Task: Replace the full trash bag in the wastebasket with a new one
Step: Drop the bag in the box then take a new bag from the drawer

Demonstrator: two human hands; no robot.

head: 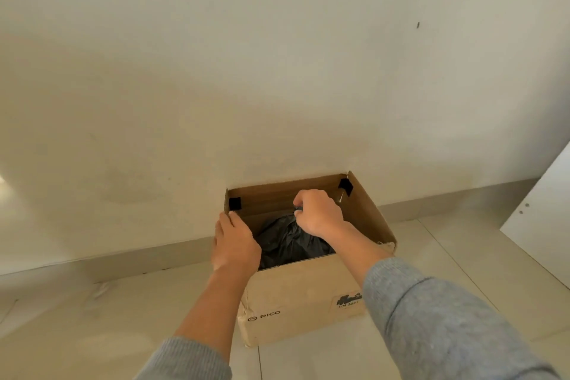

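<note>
An open cardboard box [302, 296] serves as the wastebasket and stands on the tiled floor against the wall. Inside it lies a dark grey trash bag [287, 244], gathered to a bunch at its top. My right hand [317, 213] is inside the box and grips that bunched top of the bag. My left hand [234, 244] rests on the box's left wall with its fingers laid over the rim. Black clips [235, 203] sit at the two back corners of the box.
A pale wall rises right behind the box, with a grey baseboard [138, 259] along the floor. A white board [543, 219] leans at the right edge. Light floor tiles [92, 318] spread left and in front.
</note>
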